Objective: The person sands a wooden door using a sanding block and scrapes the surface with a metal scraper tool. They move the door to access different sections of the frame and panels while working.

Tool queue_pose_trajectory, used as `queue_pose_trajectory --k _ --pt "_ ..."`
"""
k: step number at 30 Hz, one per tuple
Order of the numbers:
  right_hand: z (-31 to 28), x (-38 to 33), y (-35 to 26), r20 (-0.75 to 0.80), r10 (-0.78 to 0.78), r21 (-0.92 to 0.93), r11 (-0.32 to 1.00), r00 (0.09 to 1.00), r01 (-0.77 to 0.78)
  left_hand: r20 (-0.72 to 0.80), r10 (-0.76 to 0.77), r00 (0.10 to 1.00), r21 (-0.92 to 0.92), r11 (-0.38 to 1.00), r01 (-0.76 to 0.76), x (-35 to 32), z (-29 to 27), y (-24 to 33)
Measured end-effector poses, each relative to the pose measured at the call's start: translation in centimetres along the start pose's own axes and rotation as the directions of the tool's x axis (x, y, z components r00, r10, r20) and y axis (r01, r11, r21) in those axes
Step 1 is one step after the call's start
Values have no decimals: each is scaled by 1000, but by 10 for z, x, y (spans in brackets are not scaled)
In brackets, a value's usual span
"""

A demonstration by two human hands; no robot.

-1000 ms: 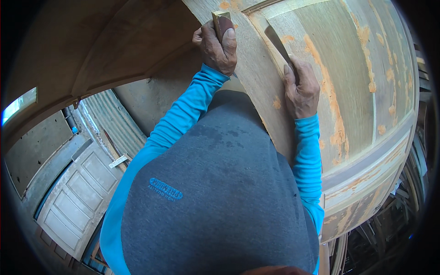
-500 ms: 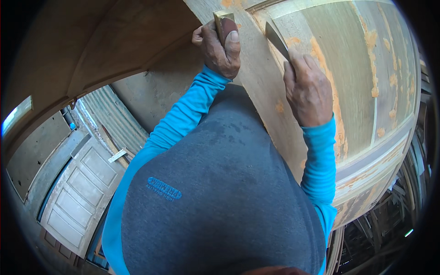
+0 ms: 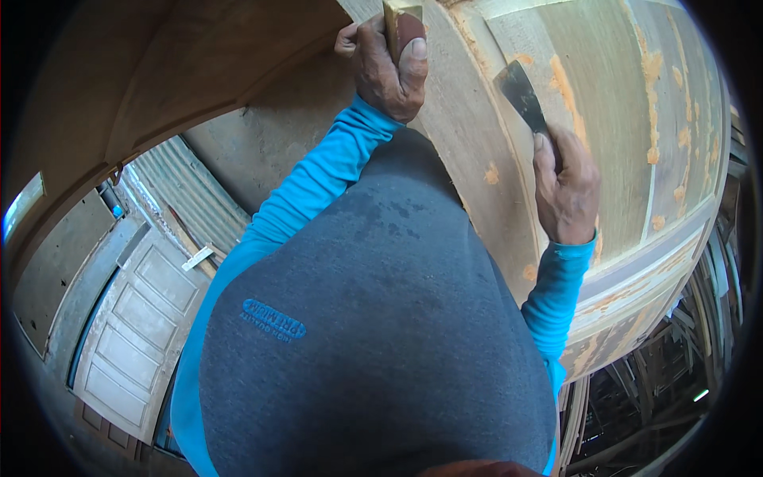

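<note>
My right hand is closed around a putty knife. Its dark, flat blade points up and left over the pale wooden panel, with the broad face turned toward me; whether the edge touches the wood I cannot tell. Orange filler patches run in streaks along the panel's joints. Farther left, my left hand grips a small wooden block with a dark red side, thumb on that side. The block's top end is cut off by the picture's upper edge.
A brown wooden sheet curves overhead at the left. Beyond it lean a whitish panelled door and corrugated metal sheeting. Stacked wood strips fill the lower right. The panel's near edge runs close to my body.
My right hand has moved right and toward me, and the putty knife has turned to show its broad face. My left hand, still holding the block, has shifted slightly up and right.
</note>
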State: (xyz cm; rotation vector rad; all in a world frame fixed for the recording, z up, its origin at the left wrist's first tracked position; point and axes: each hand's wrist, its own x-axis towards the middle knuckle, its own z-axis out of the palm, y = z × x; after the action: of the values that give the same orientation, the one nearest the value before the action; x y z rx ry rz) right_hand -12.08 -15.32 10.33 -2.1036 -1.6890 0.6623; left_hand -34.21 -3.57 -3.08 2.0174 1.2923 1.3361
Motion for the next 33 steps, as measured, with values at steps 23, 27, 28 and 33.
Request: queue_pose_trajectory --k 23,27,28,33 --pt "37 3 29 -192 71 273 962 979 -16 44 10 999 29 1000 -11 5 -3 1" --pt "36 34 32 -161 -155 84 982 975 170 37 16 999 4 1000 -16 8 -1 -3" --pt "39 46 31 -180 -209 30 976 961 217 38 12 999 -7 1000 -11 4 -2 -3" --pt "49 98 22 -280 -456 -206 888 845 411 40 -26 999 -25 999 27 4 0 -1"
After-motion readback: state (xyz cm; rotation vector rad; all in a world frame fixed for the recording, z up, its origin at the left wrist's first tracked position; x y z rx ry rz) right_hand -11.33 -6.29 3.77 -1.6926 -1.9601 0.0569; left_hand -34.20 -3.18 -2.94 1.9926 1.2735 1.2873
